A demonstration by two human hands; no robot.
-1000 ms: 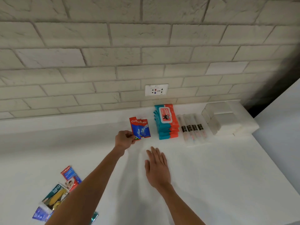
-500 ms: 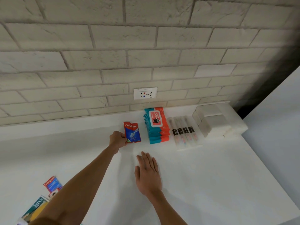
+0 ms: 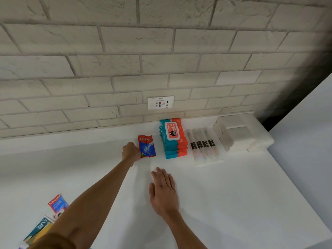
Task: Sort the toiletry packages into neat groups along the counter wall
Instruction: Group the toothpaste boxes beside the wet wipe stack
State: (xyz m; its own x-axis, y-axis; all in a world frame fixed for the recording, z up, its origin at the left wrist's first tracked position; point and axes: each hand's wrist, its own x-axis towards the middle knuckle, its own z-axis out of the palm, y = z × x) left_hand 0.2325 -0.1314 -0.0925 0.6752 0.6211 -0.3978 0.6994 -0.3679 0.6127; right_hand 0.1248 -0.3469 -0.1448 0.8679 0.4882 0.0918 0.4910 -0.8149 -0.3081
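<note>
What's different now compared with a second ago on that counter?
The left hand has straightened the Colgate sachets: they lay skewed and fanned, and now they sit square beside the wipes stack. It still holds their left edge. The right hand stays flat on the counter; the toothbrush packs have not moved.

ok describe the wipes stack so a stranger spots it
Look under the wall socket, on the white counter. The wipes stack lies there, between red toothpaste sachets and clear packets. It alone is teal and orange.
</note>
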